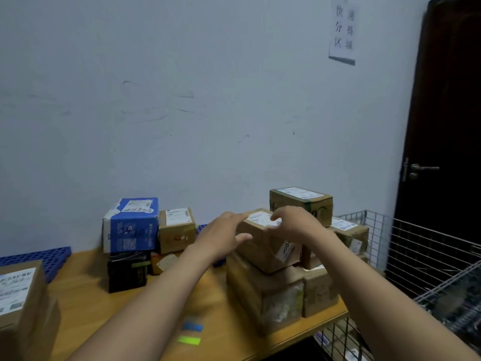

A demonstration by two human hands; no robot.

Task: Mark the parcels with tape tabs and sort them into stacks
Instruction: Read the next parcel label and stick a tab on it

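The top parcel (263, 246), a brown box with a white label, sits askew on a larger brown box (263, 293) at the right part of the wooden table (86, 303). The left hand (221, 237) is at the parcel's nine o'clock, fingers straight and spread, with forefinger and thumb touching its left face; nothing is gripped. The right hand (294, 222) is at its one o'clock, fingers bent down over the label. The picture is blurred, so I cannot tell whether it grips. The parcel lies between both hands. A blue tab (192, 327) and a green tab (189, 340) lie flat on the table at the parcel's seven o'clock, well apart from either hand. A blue box (131, 225) stands at ten o'clock.
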